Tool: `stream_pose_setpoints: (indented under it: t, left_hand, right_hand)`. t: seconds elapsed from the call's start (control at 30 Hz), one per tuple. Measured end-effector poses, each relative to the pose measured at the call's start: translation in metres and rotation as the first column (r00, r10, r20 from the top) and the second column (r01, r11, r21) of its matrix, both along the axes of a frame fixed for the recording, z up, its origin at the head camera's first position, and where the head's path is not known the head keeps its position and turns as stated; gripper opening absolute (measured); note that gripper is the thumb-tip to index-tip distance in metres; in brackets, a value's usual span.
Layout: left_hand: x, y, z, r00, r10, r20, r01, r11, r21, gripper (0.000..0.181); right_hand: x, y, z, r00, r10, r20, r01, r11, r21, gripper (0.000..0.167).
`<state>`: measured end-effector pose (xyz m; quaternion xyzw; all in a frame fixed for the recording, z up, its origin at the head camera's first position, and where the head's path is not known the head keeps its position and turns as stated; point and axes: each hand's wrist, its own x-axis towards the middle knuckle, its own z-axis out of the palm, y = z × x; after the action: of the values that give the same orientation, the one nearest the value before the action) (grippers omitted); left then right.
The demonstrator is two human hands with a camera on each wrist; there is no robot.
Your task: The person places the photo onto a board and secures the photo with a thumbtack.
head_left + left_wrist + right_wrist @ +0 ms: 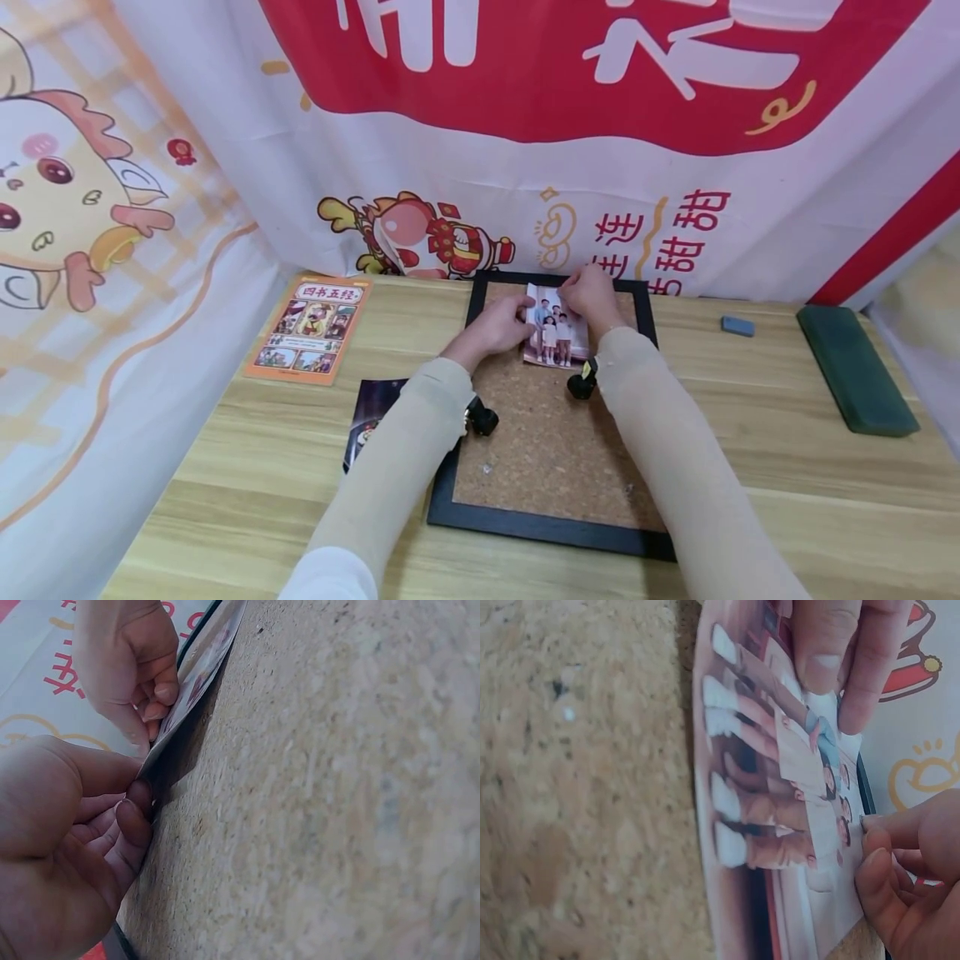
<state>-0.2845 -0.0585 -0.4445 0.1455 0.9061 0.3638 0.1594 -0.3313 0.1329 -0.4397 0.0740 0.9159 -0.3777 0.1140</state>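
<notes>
From my feed I read 四书五经 on the orange booklet, 甜 on the backdrop | photo between both hands, over the corkboard — left hand pinching its left edge | right hand pinching its upper edge.

dark card: partly behind left sleeve | corkboard: partly behind right sleeve | banner: cropped

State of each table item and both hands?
Family photo: held, edge lifted
Framed corkboard: flat, face up
Left hand: pinching photo edge
Right hand: fingers curled at photo's top edge
Orange booklet: flat, cover up
Dark sheet: partly hidden
Blue block: lying flat
Green block: lying flat
</notes>
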Motion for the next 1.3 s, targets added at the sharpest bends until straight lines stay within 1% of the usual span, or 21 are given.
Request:
stream_pose_setpoints:
  t: [0.03, 0.17, 0.2, 0.27, 0.33, 0.43, 0.5, 0.67, 0.77, 0.83, 0.9, 0.97, 1.03, 1.07, 1.1, 1.2, 1.27, 1.3]
  left_hand:
    - [0.0, 0.0, 0.0, 1.0, 0.003, 0.004, -0.003, 1.0, 0.001, 0.052]
    - [-0.008, 0.0, -0.01, 1.0, 0.008, -0.005, -0.008, 1.0, -0.013, 0.053]
    - [-0.008, 0.0, -0.01, 1.0, 0.01, -0.001, -0.01, 1.0, -0.012, 0.053]
    - [-0.017, -0.001, -0.022, 1.0, 0.011, -0.006, -0.011, 1.0, -0.022, 0.053]
    - [-0.022, 0.001, -0.028, 1.0, 0.015, 0.005, -0.015, 1.0, -0.018, 0.053]
    - [-0.03, 0.003, -0.04, 1.0, 0.026, -0.005, -0.026, 0.999, -0.027, 0.052]
    - [-0.028, 0.004, -0.038, 0.999, 0.036, -0.006, -0.036, 0.999, -0.03, 0.052]
    - [-0.025, 0.007, -0.034, 0.999, 0.051, -0.001, -0.051, 0.996, -0.069, 0.052]
    - [-0.024, 0.009, -0.034, 0.998, 0.057, -0.024, -0.059, 0.993, -0.107, 0.052]
    - [-0.024, 0.01, -0.033, 0.997, 0.056, -0.05, -0.062, 0.99, -0.13, 0.051]
    - [-0.023, 0.01, -0.033, 0.996, 0.055, -0.077, -0.065, 0.987, -0.147, 0.051]
    - [-0.021, 0.009, -0.032, 0.994, 0.061, -0.093, -0.074, 0.987, -0.143, 0.052]
    - [-0.015, 0.008, -0.023, 0.994, 0.071, -0.089, -0.082, 0.987, -0.137, 0.053]
    - [-0.015, 0.007, -0.022, 0.993, 0.076, -0.089, -0.087, 0.988, -0.127, 0.052]
    - [-0.013, 0.005, -0.02, 0.993, 0.078, -0.088, -0.087, 0.99, -0.108, 0.051]
    - [-0.001, 0.001, -0.004, 0.995, 0.08, -0.064, -0.083, 0.995, -0.047, 0.048]
    - [0.002, -0.003, 0.0, 0.995, 0.078, -0.07, -0.078, 0.997, -0.004, 0.045]
    - [0.006, -0.005, 0.005, 0.995, 0.08, -0.065, -0.079, 0.997, 0.019, 0.045]
  right_hand:
    - [0.001, 0.0, 0.0, 1.0, -0.006, 0.0, 0.006, 1.0, -0.004, 0.017]
    - [0.003, -0.002, 0.0, 1.0, -0.029, 0.002, 0.029, 0.999, -0.016, 0.024]
    - [0.003, -0.002, 0.0, 0.999, -0.034, 0.003, 0.034, 0.999, -0.018, 0.024]
    - [0.002, -0.003, 0.0, 0.999, -0.05, 0.016, 0.05, 0.999, -0.019, 0.024]
    - [0.002, -0.003, 0.001, 0.997, -0.069, 0.03, 0.07, 0.997, -0.031, 0.021]
    - [0.003, -0.001, -0.001, 0.995, -0.091, 0.04, 0.093, 0.995, -0.048, 0.018]
    - [0.004, 0.001, -0.003, 0.995, -0.096, 0.034, 0.098, 0.993, -0.063, 0.016]
    - [0.011, 0.009, -0.007, 0.997, -0.067, 0.027, 0.069, 0.992, -0.101, 0.02]
    - [0.016, 0.015, -0.006, 0.999, -0.046, 0.024, 0.049, 0.989, -0.137, 0.023]
    - [0.02, 0.017, -0.005, 0.999, -0.036, 0.016, 0.038, 0.986, -0.164, 0.024]
    - [0.023, 0.02, -0.004, 1.0, -0.025, -0.003, 0.024, 0.986, -0.167, 0.025]
    - [0.026, 0.021, -0.004, 1.0, -0.009, -0.028, 0.004, 0.986, -0.167, 0.026]
    - [0.029, 0.024, -0.004, 0.999, 0.007, -0.044, -0.014, 0.987, -0.163, 0.026]
    - [0.031, 0.025, -0.004, 0.999, 0.016, -0.05, -0.024, 0.987, -0.161, 0.027]
    - [0.032, 0.026, -0.003, 0.998, 0.023, -0.05, -0.031, 0.986, -0.166, 0.027]
    - [0.038, 0.031, -0.001, 0.998, 0.043, -0.052, -0.051, 0.983, -0.177, 0.027]
    - [0.042, 0.035, 0.001, 0.996, 0.058, -0.062, -0.069, 0.98, -0.184, 0.028]
    - [0.043, 0.037, 0.002, 0.996, 0.063, -0.068, -0.075, 0.979, -0.188, 0.028]
